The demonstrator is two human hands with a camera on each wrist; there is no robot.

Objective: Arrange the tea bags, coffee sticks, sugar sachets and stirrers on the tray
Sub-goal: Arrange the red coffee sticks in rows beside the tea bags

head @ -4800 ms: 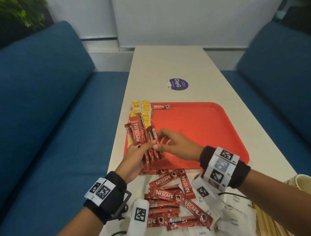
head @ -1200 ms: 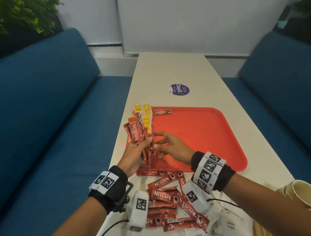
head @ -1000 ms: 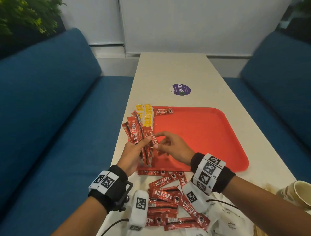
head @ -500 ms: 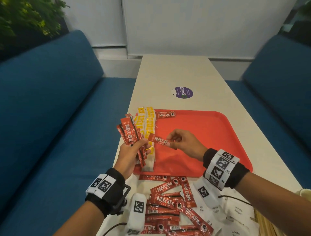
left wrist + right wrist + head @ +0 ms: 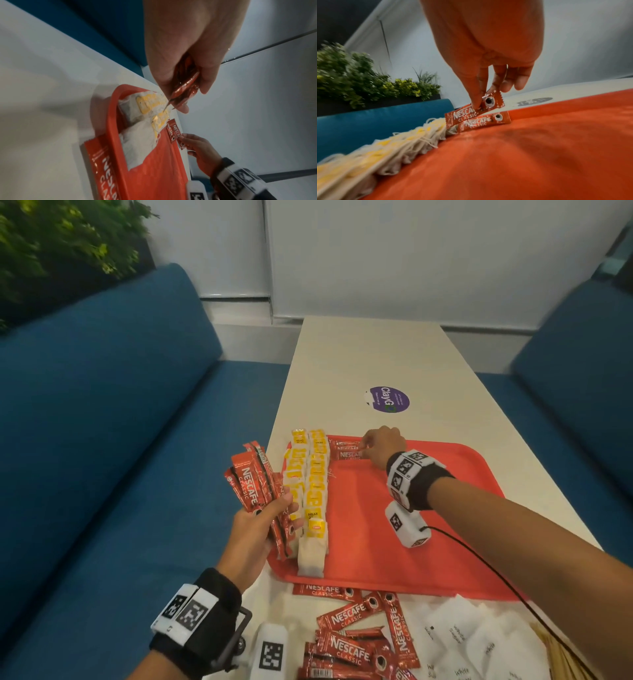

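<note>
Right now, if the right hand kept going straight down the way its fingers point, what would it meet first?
Probably the red coffee stick already lying on the red plastic tray; the stick the right hand pinches hangs just above it, partly overlapping. Depth is hard to judge.

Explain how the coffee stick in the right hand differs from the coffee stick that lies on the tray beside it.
The right hand pinches the held coffee stick near its end, while nothing touches the lying coffee stick. The held stick is tilted, with one end raised, while the lying stick rests flat on the tray. The held stick is the farther of the two in the right wrist view. Both are red, of the same brand, and next to the tea bags.
</note>
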